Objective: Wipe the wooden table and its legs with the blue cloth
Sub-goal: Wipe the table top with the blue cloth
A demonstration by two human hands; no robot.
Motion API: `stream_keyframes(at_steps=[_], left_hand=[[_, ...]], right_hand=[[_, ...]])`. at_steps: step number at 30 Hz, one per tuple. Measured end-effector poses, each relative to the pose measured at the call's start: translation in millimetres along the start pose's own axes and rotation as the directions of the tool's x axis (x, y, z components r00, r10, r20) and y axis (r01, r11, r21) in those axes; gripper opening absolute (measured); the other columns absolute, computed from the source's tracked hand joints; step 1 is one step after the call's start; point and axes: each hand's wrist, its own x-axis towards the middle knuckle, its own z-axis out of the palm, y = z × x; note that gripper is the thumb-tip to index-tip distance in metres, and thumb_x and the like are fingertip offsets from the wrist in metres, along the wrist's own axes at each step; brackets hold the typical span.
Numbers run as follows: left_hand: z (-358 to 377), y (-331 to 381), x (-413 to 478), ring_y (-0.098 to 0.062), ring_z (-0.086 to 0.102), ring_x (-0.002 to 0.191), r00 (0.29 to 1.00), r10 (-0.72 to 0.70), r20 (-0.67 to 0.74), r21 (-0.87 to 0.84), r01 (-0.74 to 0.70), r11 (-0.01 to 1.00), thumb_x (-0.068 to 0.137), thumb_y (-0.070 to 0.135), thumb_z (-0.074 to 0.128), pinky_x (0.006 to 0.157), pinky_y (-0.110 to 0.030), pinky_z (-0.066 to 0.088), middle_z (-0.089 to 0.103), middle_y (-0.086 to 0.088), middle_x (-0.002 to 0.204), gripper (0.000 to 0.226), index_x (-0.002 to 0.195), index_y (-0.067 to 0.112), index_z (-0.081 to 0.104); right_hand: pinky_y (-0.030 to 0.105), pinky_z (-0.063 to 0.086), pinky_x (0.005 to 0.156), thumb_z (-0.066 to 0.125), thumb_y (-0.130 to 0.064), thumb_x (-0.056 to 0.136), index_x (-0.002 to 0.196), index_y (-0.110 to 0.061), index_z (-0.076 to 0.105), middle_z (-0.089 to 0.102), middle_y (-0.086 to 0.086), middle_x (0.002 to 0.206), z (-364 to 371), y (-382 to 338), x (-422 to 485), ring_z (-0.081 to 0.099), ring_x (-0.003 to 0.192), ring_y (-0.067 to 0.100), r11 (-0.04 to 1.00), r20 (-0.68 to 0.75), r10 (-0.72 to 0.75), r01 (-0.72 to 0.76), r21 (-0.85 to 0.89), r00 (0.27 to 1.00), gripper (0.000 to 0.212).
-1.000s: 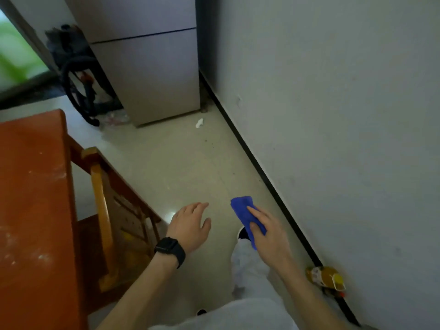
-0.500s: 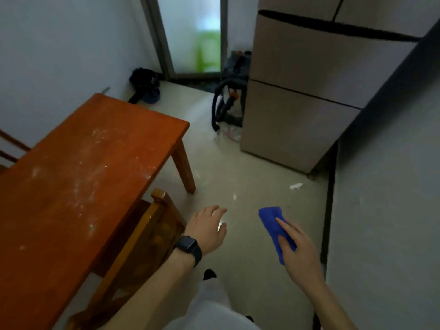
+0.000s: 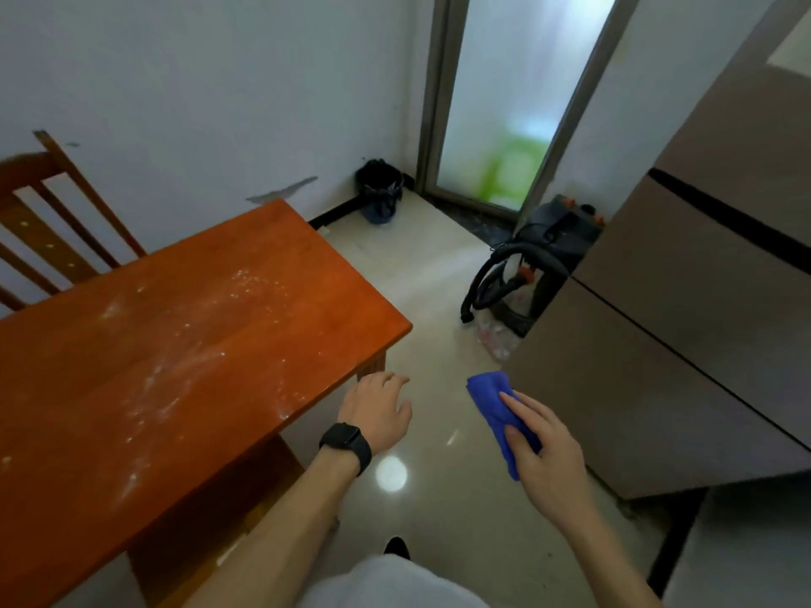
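While the right hand [image 3: 548,449] pinches it, blue cloth [image 3: 489,397] near the relaxed, empty left hand [image 3: 377,410].

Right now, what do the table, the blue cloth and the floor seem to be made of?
The table looks like wood with a glossy orange-brown varnish: faint plank lines, a sheen under white dusty smears. The blue cloth seems soft matte fabric, perhaps microfibre: it folds limply. The floor appears polished pale tile or stone: it mirrors a round light.
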Motion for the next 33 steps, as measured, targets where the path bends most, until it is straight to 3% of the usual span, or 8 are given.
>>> stream_keyframes(at_steps=[3, 7, 11, 13, 17, 24, 30, 33], left_hand=[[-17, 6, 45, -0.019, 0.039, 0.135, 0.998, -0.051, -0.022, -0.005, 0.051, 0.999, 0.099, 0.04, 0.043, 0.112, -0.039, 0.035, 0.045, 0.002, 0.147, 0.047, 0.144, 0.027, 0.043], [-33, 1, 109, -0.02, 0.036, 0.138, 0.99, -0.129, -0.049, 0.008, 0.13, 0.992, 0.099, 0.039, 0.042, 0.114, -0.039, 0.031, 0.043, 0.002, 0.149, 0.047, 0.145, 0.027, 0.042], [-41, -10, 170, -0.019, 0.033, 0.141, 0.956, -0.287, -0.063, -0.018, 0.286, 0.958, 0.1, 0.04, 0.041, 0.116, -0.041, 0.029, 0.04, 0.003, 0.151, 0.047, 0.146, 0.029, 0.039], [-45, -13, 197, -0.019, 0.032, 0.141, 0.922, -0.38, -0.071, -0.038, 0.378, 0.925, 0.1, 0.04, 0.04, 0.117, -0.041, 0.027, 0.039, 0.003, 0.152, 0.047, 0.146, 0.028, 0.038], [-52, -4, 229, -0.02, 0.035, 0.139, 0.83, -0.551, -0.082, -0.127, 0.54, 0.832, 0.099, 0.043, 0.039, 0.114, -0.041, 0.03, 0.042, 0.003, 0.15, 0.047, 0.144, 0.03, 0.04], [-62, -7, 250, -0.021, 0.035, 0.138, 0.605, -0.791, -0.094, -0.319, 0.734, 0.599, 0.1, 0.042, 0.041, 0.113, -0.04, 0.031, 0.041, 0.004, 0.15, 0.047, 0.145, 0.031, 0.04], [-51, -53, 271, -0.023, 0.035, 0.138, 0.384, -0.923, 0.023, -0.535, 0.785, 0.313, 0.099, 0.044, 0.041, 0.112, -0.04, 0.035, 0.039, 0.002, 0.152, 0.049, 0.146, 0.029, 0.038], [-52, -79, 294, -0.023, 0.035, 0.137, 0.342, -0.933, 0.107, -0.564, 0.794, 0.227, 0.1, 0.042, 0.04, 0.111, -0.039, 0.036, 0.038, 0.001, 0.152, 0.049, 0.147, 0.029, 0.036]], right_hand=[[0.0, 0.026, 0.095, 0.061, -0.003, 0.092, 0.127, -0.028, 0.064, 0.052, -0.018, 0.131, -5, 2, 61, 0.045, 0.116, -0.005, 0.999, 0.056, -0.044, 0.044, -0.007, 0.997, 0.043], [0.016, 0.031, 0.099, 0.059, -0.007, 0.094, 0.129, -0.031, 0.062, 0.05, -0.02, 0.134, 0, 16, 148, 0.046, 0.12, 0.001, 0.998, 0.161, -0.066, 0.065, 0.007, 0.985, 0.042], [0.006, 0.028, 0.097, 0.058, -0.011, 0.096, 0.131, -0.034, 0.059, 0.047, -0.024, 0.134, 12, 30, 244, 0.041, 0.116, -0.008, 0.987, 0.286, -0.156, 0.162, 0.003, 0.945, 0.042], [0.007, 0.027, 0.095, 0.056, -0.012, 0.097, 0.132, -0.035, 0.058, 0.048, -0.02, 0.136, 18, 35, 298, 0.042, 0.117, -0.001, 0.975, 0.37, -0.209, 0.221, 0.008, 0.905, 0.042], [0.021, 0.03, 0.102, 0.056, -0.009, 0.095, 0.133, -0.03, 0.059, 0.051, -0.011, 0.14, 25, 36, 391, 0.046, 0.123, 0.012, 0.943, 0.506, -0.292, 0.332, 0.012, 0.811, 0.043], [0.02, 0.029, 0.101, 0.058, -0.01, 0.094, 0.132, -0.026, 0.061, 0.054, -0.006, 0.139, 72, -14, 497, 0.051, 0.122, 0.016, 0.836, 0.693, -0.453, 0.538, 0.112, 0.56, 0.041], [0.016, 0.027, 0.099, 0.06, -0.01, 0.093, 0.13, -0.03, 0.062, 0.052, -0.014, 0.136, 150, -43, 558, 0.049, 0.122, 0.014, 0.756, 0.832, -0.432, 0.643, 0.122, 0.349, 0.042], [0.017, 0.028, 0.099, 0.061, -0.007, 0.091, 0.129, -0.029, 0.062, 0.053, -0.009, 0.136, 187, -62, 587, 0.052, 0.123, 0.017, 0.751, 0.881, -0.364, 0.655, 0.084, 0.304, 0.044]])
